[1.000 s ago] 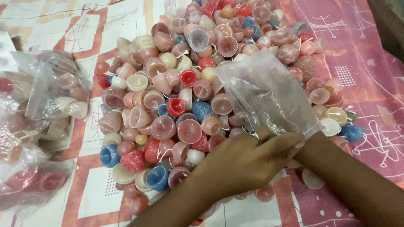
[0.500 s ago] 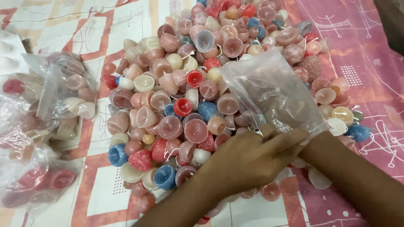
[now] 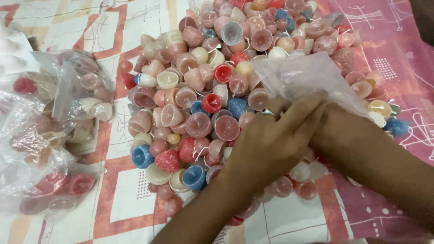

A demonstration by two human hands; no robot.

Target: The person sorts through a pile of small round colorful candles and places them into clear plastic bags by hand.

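Observation:
A big heap of small cup-shaped wax candles [image 3: 212, 117] in pink, red, blue and cream lies on a patterned cloth. A small clear plastic bag [image 3: 303, 74] rests on the heap's right side and looks empty. My left hand [image 3: 271, 140] reaches in from the bottom and pinches the bag's near edge with its fingers. My right hand [image 3: 343, 131] comes from the right, partly under the left hand, and grips the same edge. The fingertips of both hands are hidden by the bag and by each other.
Several clear bags filled with candles [image 3: 58, 126] lie at the left. The cloth [image 3: 122, 199] has red and cream squares on the left and a pink pattern [image 3: 398, 58] on the right. Loose candles spill around the heap's near edge [image 3: 298, 185].
Both hands have closed in on the bag's near edge, the left hand's fingers now stretched over the right hand. The bag has shifted slightly up and right in view.

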